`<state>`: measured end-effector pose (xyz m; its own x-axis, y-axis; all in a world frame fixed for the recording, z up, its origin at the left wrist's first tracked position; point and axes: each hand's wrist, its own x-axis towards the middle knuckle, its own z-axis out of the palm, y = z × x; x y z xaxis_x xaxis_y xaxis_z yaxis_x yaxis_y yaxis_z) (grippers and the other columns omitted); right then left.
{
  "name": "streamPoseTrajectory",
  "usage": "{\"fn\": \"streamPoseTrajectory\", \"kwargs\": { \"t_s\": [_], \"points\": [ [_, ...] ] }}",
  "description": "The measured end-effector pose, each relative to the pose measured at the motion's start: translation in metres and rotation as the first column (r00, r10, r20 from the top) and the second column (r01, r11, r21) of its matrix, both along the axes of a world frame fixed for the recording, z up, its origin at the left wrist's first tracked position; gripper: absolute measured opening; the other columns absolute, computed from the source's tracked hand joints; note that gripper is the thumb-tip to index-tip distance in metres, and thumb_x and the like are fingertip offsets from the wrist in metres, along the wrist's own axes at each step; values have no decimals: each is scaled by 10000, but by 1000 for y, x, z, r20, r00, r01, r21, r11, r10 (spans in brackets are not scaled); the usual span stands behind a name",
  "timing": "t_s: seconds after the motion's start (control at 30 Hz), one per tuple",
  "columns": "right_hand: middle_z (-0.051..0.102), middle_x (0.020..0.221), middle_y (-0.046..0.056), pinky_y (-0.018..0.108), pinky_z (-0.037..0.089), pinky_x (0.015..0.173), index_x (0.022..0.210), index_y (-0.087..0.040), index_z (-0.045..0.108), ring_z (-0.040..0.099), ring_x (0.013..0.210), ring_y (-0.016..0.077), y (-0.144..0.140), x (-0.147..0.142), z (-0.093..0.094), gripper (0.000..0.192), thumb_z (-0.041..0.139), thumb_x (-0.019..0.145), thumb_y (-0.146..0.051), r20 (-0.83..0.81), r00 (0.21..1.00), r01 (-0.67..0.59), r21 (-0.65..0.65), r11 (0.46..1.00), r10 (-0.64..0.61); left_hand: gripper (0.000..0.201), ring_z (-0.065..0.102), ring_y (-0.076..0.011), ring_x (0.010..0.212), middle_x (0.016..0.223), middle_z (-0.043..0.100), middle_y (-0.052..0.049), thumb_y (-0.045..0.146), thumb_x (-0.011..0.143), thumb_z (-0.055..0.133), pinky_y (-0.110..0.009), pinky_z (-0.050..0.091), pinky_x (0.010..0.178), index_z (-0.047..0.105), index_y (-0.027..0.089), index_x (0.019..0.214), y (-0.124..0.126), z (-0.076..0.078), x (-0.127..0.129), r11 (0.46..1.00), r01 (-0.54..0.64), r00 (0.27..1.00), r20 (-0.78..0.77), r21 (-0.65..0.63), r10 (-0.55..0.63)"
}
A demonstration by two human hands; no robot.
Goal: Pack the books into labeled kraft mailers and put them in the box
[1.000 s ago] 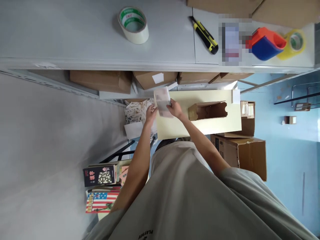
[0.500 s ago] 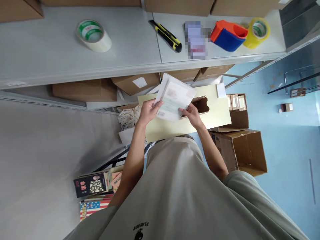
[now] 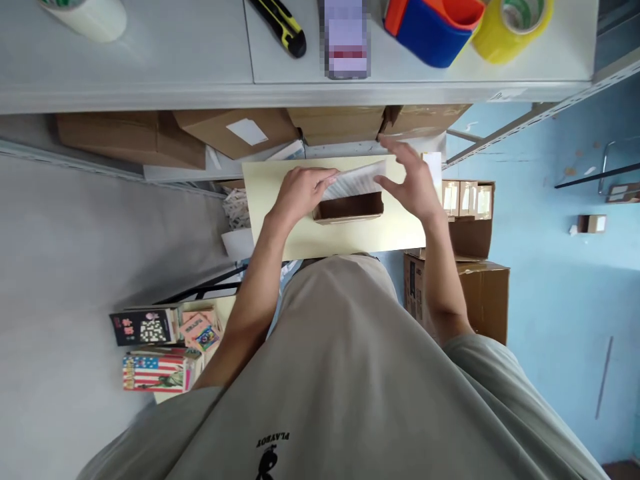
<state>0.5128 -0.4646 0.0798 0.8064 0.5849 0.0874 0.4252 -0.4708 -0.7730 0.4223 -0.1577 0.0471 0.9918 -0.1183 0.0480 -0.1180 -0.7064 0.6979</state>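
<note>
Our left hand (image 3: 299, 193) curls over a flat white paper packet (image 3: 356, 181), fingers and thumb pinching its left end as it lies over the mouth of a small open brown cardboard box (image 3: 349, 208). Our right hand (image 3: 416, 185) hovers just beside the packet's right end, fingers spread and loose, gripping nothing. The box sits on a pale yellow board (image 3: 320, 237) in front of our grey shirt. Above, on a grey metal shelf (image 3: 150, 67), lie a yellow-and-black utility knife (image 3: 280, 25), a red-and-blue tape dispenser (image 3: 431, 30) and a yellow tape roll (image 3: 510, 27). Brown cartons (image 3: 480, 293) stand to the right.
</note>
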Motion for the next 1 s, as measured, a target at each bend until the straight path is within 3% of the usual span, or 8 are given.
{"fn": "streamPoseTrajectory", "kwargs": {
  "t_s": [0.1,0.2,0.4,0.53,0.67,0.9,1.0],
  "points": [
    [788,1587,76,642,617,1272,1676,-348,717,735,1471,402,8,7,-10,657,870,1048,-474,-66,991,-117,-44,992,114,399,853,-306,1200,1313,909,-75,429,1203,584,-369,614,1114,910,267,1366,-6,-2,-8,999,-21,997,-79,46,24],
    [866,1421,88,577,662,1156,1504,-294,843,808,1263,363,10,13,-25,477,853,1061,-470,-119,973,-207,-80,975,196,384,838,-314,1232,1323,901,-65,327,1173,579,-400,609,1140,906,271,1365,-14,-9,-16,995,-55,991,-119,79,64],
    [899,1315,75,553,639,1101,1354,-291,904,819,1187,363,9,20,-58,289,763,1119,-383,-93,952,-305,-278,911,291,360,838,-309,1162,1181,899,-47,247,1109,581,-421,614,1082,921,265,1225,-42,-47,-22,986,-124,979,-150,108,140],
    [899,1338,135,511,605,1072,1337,-240,905,816,1176,364,18,5,-76,321,651,1143,-210,-49,953,-281,-514,811,299,331,842,-315,1104,1123,914,-73,204,1077,608,-392,609,986,921,254,1172,-54,-68,-25,977,-103,964,-223,187,144],
    [910,1207,198,552,531,1149,1221,-162,931,795,1138,356,26,-14,-91,416,534,1121,-85,-3,936,-279,-618,735,353,332,853,-341,1065,1089,918,-117,188,1093,598,-398,593,924,923,241,1141,-59,-72,-26,964,-9,934,-343,265,103],
    [891,980,171,633,475,1245,1113,-189,942,711,1315,399,32,-23,-121,364,597,1089,-75,32,936,-262,-605,752,352,412,863,-410,1179,1197,909,-202,111,1095,563,-455,613,947,923,208,1269,-73,-79,-17,934,81,859,-500,349,113],
    [899,1084,168,625,471,1273,1162,-192,918,702,1344,384,31,-25,-119,339,589,1131,-116,25,946,-254,-564,785,324,346,845,-439,1245,1257,902,-202,176,1073,708,-507,637,1040,910,214,1352,-76,-80,-24,935,25,853,-495,354,165]
  ]
}}
